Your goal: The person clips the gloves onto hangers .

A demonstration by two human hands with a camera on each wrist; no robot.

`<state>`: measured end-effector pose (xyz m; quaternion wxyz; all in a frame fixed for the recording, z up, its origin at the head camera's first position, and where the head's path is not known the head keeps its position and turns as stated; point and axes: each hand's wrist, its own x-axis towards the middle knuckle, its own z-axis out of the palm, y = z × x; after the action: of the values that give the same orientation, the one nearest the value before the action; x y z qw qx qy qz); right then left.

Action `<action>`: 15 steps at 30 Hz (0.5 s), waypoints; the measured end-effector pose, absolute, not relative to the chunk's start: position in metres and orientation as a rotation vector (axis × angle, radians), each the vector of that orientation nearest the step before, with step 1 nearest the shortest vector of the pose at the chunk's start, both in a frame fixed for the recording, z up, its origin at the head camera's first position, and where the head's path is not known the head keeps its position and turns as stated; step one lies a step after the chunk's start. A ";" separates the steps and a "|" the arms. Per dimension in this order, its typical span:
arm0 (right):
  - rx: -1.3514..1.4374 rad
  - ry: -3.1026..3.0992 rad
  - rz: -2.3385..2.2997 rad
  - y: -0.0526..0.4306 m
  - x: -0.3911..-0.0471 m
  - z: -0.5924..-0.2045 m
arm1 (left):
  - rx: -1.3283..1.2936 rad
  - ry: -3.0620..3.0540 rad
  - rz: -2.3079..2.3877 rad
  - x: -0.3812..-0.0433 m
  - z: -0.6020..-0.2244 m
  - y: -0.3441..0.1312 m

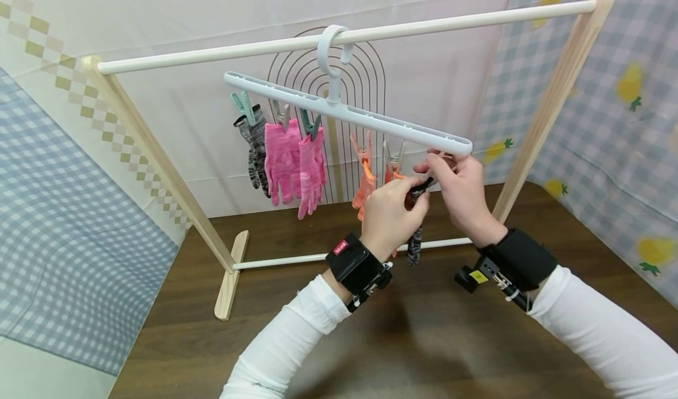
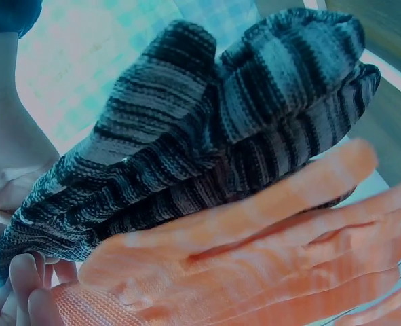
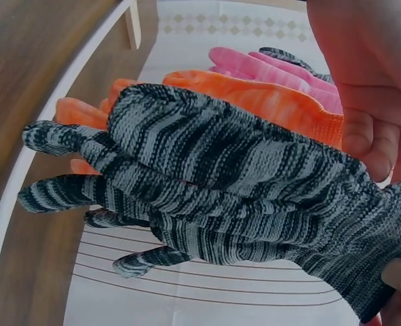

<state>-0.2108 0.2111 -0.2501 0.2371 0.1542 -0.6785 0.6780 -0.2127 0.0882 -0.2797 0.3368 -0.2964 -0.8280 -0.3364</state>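
Observation:
A black-and-grey striped knit glove (image 3: 220, 163) hangs fingers-down below the right end of a white hanger (image 1: 402, 129). My left hand (image 1: 391, 210) pinches the glove's cuff, which is partly hidden by my fingers in the head view. Just under the hanger's end, my right hand (image 1: 465, 190) pinches a brownish-pink clothespin (image 3: 400, 275) at the cuff. Close to my left hand, orange gloves (image 2: 254, 265) hang from a salmon clothespin (image 1: 362, 149) and a beige clothespin (image 1: 394, 152).
Pink gloves (image 1: 282, 158) and another striped glove (image 1: 259, 146) hang from clothespins on the hanger's left half. The tilted hanger hooks over the white rail (image 1: 212, 53) of a wooden-legged rack (image 1: 159, 163). A brown tabletop (image 1: 175, 340) lies below, with patterned cloth behind.

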 end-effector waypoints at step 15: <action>0.333 -1.833 1.893 0.228 -0.208 -0.271 | -0.835 -2.178 -0.902 -0.205 -0.302 0.071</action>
<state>-0.2077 0.2282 -0.2710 0.2404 0.1217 -0.6698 0.6919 -0.2050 0.0707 -0.3017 0.3149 -0.3168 -0.8266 -0.3424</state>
